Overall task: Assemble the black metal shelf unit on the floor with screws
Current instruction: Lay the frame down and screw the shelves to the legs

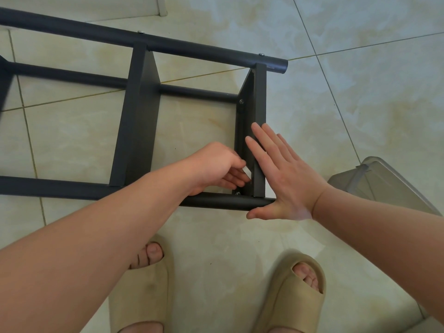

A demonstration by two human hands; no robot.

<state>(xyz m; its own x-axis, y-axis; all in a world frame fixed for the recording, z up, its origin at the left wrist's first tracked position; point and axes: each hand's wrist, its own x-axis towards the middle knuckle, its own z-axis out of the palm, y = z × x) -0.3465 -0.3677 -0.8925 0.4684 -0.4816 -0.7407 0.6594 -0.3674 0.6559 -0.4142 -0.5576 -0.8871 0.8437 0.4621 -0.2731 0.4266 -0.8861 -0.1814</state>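
Note:
The black metal shelf unit (140, 111) lies on its side on the tiled floor, with round tubes running left to right and flat shelf panels between them. My right hand (281, 171) lies flat with straight fingers against the end shelf panel (260, 97), thumb under the near tube's end (225, 203). My left hand (218, 167) reaches inside the frame beside that panel, fingers curled around a small light-coloured tool (247, 173) near a screw (237, 193) at the panel's lower corner. Another screw (241, 101) shows higher on the panel.
A clear plastic container (374, 183) sits on the floor at the right. My two feet in beige slippers (295, 292) stand just in front of the frame. A white furniture leg (161, 6) is at the top edge.

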